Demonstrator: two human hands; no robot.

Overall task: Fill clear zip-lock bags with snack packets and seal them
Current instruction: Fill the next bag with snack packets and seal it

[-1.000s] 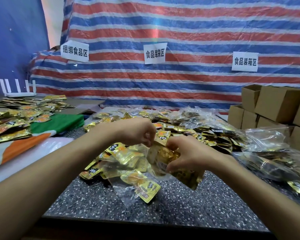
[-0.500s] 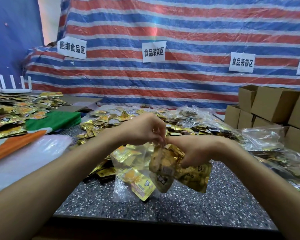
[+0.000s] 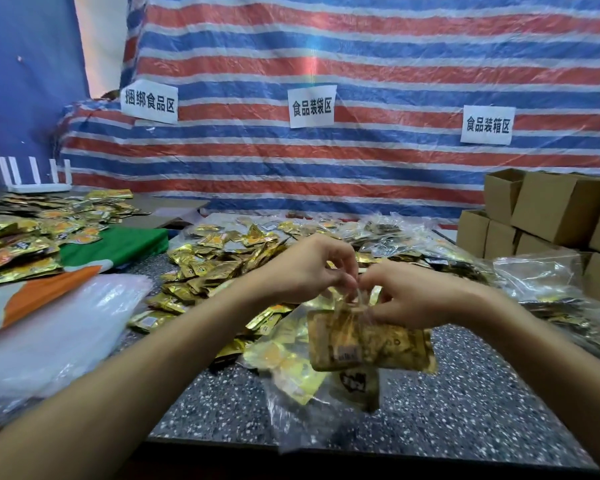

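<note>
Over a speckled table (image 3: 465, 410), a clear bag (image 3: 368, 344) of gold snacks hung at six o'clock from both sets of fingers, its mouth running nine to three. The left hand (image 3: 309, 268) and right hand (image 3: 420, 296), equally close, pinched that top edge, fingertips nearly meeting. Beyond, at eleven o'clock, lay loose packets (image 3: 222, 261).

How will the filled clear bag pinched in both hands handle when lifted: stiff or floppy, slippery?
Probably floppy: the clear bag hangs and crumples below where the left hand and right hand pinch its top. Its glossy film looks slippery. The snack packets bunch low, so it may sag and swing.
</note>
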